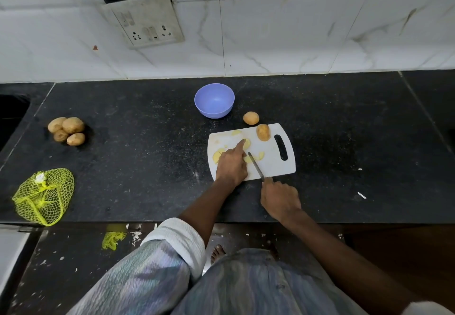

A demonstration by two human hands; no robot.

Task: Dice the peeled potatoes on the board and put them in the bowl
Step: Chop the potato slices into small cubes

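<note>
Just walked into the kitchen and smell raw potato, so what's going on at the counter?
A person is cutting potato on the white board. The right hand grips the knife, its blade over the board, while the left hand rests on the pale slices, forefinger stretched out. One whole potato sits on the board, another beside it. The blue bowl looks empty. Four more potatoes lie to the left.

The tabletop [138, 157] is dark speckled stone, matt. The cutting board [270, 164] and bowl [214, 100] look like smooth plastic. At lower left lies yellow netting [44, 196]; the wall tiles [283, 36] shine, marble-patterned.
</note>
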